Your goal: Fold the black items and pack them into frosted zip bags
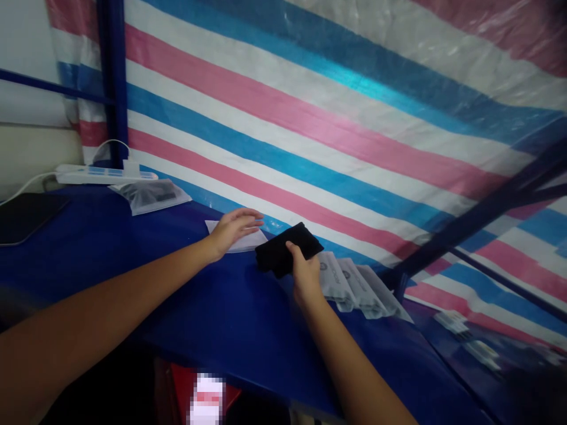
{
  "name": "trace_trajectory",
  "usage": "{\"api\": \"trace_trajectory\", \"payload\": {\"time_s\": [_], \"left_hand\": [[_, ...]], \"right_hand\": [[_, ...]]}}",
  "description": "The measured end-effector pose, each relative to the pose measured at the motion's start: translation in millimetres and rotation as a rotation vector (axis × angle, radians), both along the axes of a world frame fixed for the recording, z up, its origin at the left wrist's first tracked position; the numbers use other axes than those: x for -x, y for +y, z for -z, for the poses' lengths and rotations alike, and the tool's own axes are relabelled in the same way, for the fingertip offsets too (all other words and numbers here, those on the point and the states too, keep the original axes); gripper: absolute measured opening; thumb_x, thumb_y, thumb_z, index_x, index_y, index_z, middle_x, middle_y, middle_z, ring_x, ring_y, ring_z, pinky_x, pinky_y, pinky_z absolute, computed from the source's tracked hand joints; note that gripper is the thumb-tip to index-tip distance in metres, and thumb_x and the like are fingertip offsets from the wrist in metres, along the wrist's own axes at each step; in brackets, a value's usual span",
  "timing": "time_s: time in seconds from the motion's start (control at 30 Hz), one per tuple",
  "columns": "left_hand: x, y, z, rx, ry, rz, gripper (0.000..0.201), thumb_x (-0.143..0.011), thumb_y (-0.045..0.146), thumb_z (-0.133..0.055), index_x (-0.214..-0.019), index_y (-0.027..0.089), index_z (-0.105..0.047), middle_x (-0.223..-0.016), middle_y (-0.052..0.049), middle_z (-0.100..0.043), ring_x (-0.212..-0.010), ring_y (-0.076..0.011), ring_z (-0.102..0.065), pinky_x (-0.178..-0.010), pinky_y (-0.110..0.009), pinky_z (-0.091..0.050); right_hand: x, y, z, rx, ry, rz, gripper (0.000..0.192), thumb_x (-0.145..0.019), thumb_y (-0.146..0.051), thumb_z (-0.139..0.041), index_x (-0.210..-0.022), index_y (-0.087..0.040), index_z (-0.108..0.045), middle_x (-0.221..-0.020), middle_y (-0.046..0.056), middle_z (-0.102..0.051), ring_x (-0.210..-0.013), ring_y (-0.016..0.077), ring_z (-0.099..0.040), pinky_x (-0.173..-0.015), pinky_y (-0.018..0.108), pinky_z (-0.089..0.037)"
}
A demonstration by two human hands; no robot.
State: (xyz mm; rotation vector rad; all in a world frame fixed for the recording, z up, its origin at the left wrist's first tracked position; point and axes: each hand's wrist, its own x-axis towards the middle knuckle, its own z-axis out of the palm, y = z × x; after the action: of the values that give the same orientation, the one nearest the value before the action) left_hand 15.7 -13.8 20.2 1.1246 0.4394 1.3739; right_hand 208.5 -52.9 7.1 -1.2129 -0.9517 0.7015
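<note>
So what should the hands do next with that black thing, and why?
Probably bring the black folded item over to the clear bag and slide it in. The right hand grips the item just above the blue table, and the left hand lies flat on the bag right beside it. More bags lie in a row to the right.

In my right hand (305,274) I held a flat black rectangular fabric piece (287,249), folded and dull, tilted so its far corner rose toward the striped sheet. It hung just above the blue desk (221,313), my thumb lying across its near edge. Under my left hand (233,229) lay a thin clear plastic bag with white paper inside (248,241), flat on the desk, just left of the black piece and apart from it.
</note>
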Motion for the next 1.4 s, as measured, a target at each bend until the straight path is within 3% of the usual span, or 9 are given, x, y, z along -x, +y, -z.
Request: {"api": "trace_trajectory", "payload": {"time_s": [0.17, 0.33, 0.43, 0.53, 0.7, 0.83, 1.1, 1.4], "left_hand": [[0, 7, 5.9, 0.051, 0.100, -0.092, 0.025, -0.077, 0.032, -0.072, -0.094, 0.014, -0.066, -0.105, -0.011, -0.071, -0.103, -0.0234, -0.067, -0.095, -0.043, -0.052], [-5, 5, 10.7, -0.058, 0.363, -0.139, 0.026, -0.075, 0.033, -0.073, -0.095, 0.018, -0.064, -0.101, -0.009, -0.069, -0.099, -0.0226, -0.064, -0.080, -0.037, -0.054], [-4, 7, 16.0, -0.064, 0.475, -0.025, 0.039, -0.077, 0.040, -0.073, -0.108, 0.020, -0.063, -0.112, -0.011, -0.067, -0.104, -0.0239, -0.064, -0.084, -0.039, -0.053], [-4, 9, 24.6, -0.167, 0.538, 0.083, 0.053, -0.073, 0.043, -0.078, -0.118, 0.020, -0.061, -0.122, -0.013, -0.065, -0.111, -0.0246, -0.063, -0.094, -0.041, -0.050], [-4, 8, 32.3, -0.356, 0.682, -0.030, 0.063, -0.070, 0.046, -0.079, -0.124, 0.021, -0.060, -0.124, -0.013, -0.063, -0.108, -0.0264, -0.063, -0.093, -0.044, -0.050], [-2, 1, 26.0, -0.425, 0.712, -0.091, 0.058, -0.069, 0.045, -0.079, -0.120, 0.021, -0.061, -0.120, -0.012, -0.065, -0.101, -0.0259, -0.064, -0.086, -0.042, -0.053], [-2, -11, 15.3, -0.561, 0.750, -0.167, 0.054, -0.071, 0.035, -0.075, -0.120, 0.021, -0.059, -0.109, -0.008, -0.068, -0.094, -0.0236, -0.065, -0.082, -0.037, -0.052], [-2, -9, 22.4, -0.540, 0.782, -0.094, 0.051, -0.075, 0.038, -0.073, -0.120, 0.019, -0.058, -0.106, -0.009, -0.069, -0.094, -0.0256, -0.067, -0.080, -0.038, -0.052]], "right_hand": [[-4, 4, 4.3, 0.012, -0.018, -0.013, 0.053, -0.069, -0.042, -0.077, -0.118, -0.025, -0.065, -0.118, 0.005, -0.073, -0.111, 0.0307, -0.067, -0.092, 0.045, -0.057], [-5, 3, 3.2, 0.018, 0.020, -0.092, 0.049, -0.072, -0.040, -0.076, -0.118, -0.026, -0.065, -0.117, 0.005, -0.073, -0.111, 0.0315, -0.067, -0.089, 0.045, -0.059], [-4, 1, 1.1, 0.040, 0.060, -0.194, 0.052, -0.073, -0.041, -0.077, -0.120, -0.024, -0.064, -0.119, 0.007, -0.072, -0.111, 0.0320, -0.067, -0.089, 0.046, -0.058], [-1, -2, 0.2, 0.038, 0.070, -0.292, 0.055, -0.073, -0.041, -0.079, -0.121, -0.022, -0.062, -0.122, 0.010, -0.070, -0.114, 0.0319, -0.065, -0.093, 0.047, -0.056], [7, -6, -0.1, 0.031, 0.070, -0.379, 0.068, -0.069, -0.041, -0.082, -0.129, -0.024, -0.056, -0.128, 0.011, -0.067, -0.118, 0.0327, -0.062, -0.097, 0.051, -0.053], [12, -12, -2.9, -0.028, -0.010, -0.385, 0.067, -0.072, -0.040, -0.081, -0.130, -0.022, -0.055, -0.130, 0.012, -0.065, -0.122, 0.0314, -0.060, -0.104, 0.051, -0.048], [13, -22, -7.7, -0.234, -0.377, -0.309, 0.064, -0.070, -0.034, -0.082, -0.129, -0.024, -0.058, -0.130, 0.011, -0.064, -0.122, 0.0318, -0.059, -0.109, 0.052, -0.041], [9, -16, -0.2, -0.177, -0.466, -0.304, 0.062, -0.071, -0.038, -0.082, -0.127, -0.026, -0.059, -0.124, 0.010, -0.066, -0.118, 0.0333, -0.059, -0.105, 0.053, -0.042]]}}
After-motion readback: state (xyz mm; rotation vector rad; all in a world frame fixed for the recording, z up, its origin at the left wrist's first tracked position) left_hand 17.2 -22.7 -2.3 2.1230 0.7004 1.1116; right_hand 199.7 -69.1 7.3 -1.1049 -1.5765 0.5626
